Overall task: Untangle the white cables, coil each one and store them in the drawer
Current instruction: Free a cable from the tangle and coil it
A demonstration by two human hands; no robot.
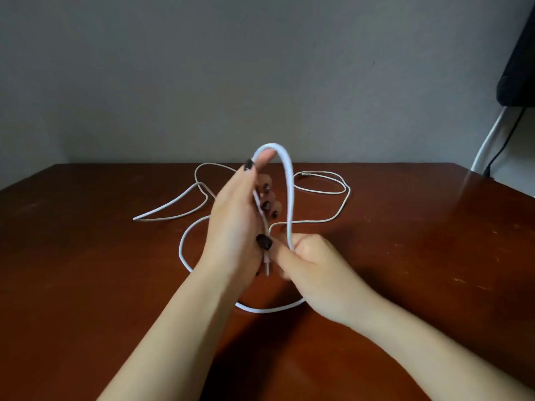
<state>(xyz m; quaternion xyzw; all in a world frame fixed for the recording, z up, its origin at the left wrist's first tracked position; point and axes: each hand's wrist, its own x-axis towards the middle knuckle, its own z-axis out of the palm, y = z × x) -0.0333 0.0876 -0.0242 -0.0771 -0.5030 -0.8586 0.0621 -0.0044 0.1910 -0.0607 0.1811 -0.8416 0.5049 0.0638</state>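
Glossy reddish-brown wooden table (405, 256), smooth white plastic-coated cables (289, 192), matt grey wall (202, 68)

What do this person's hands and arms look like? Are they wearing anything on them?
Both forearms are bare, with no sleeves, watch or bracelet in view. The left hand has longish nails painted in a very dark, glossy polish. The right hand shows no rings, and its nails are hidden.

Two white cables (290, 192), one table (405, 256).
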